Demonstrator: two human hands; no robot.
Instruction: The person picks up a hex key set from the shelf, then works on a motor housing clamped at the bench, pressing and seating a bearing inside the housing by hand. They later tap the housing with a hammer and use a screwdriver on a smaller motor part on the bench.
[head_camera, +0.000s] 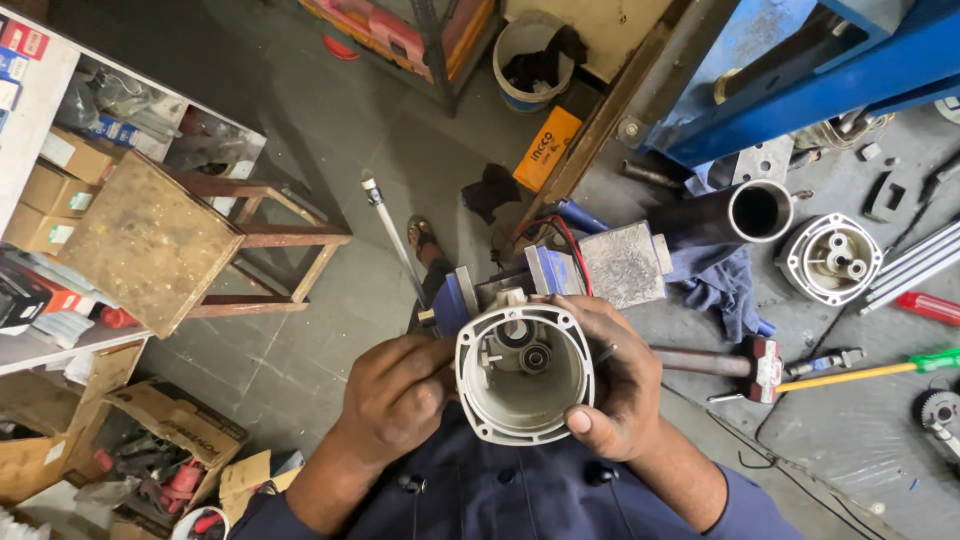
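From the head camera: I hold a round, pale-grey cast-metal motor housing (523, 373), open end up, at the bench's (860, 440) near left edge. My right hand (618, 385) is clamped on its rim; my left hand (392, 398) presses closed against its side. A blue vise (545, 275) sits just behind.

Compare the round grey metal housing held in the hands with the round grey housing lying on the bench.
The held grey housing is gripped by both hands, left hand and right hand; the bench housing lies untouched. The held one looks larger and shows a deep hollow bore; the bench one shows pale cylinders inside. Both are round, grey and open upward.
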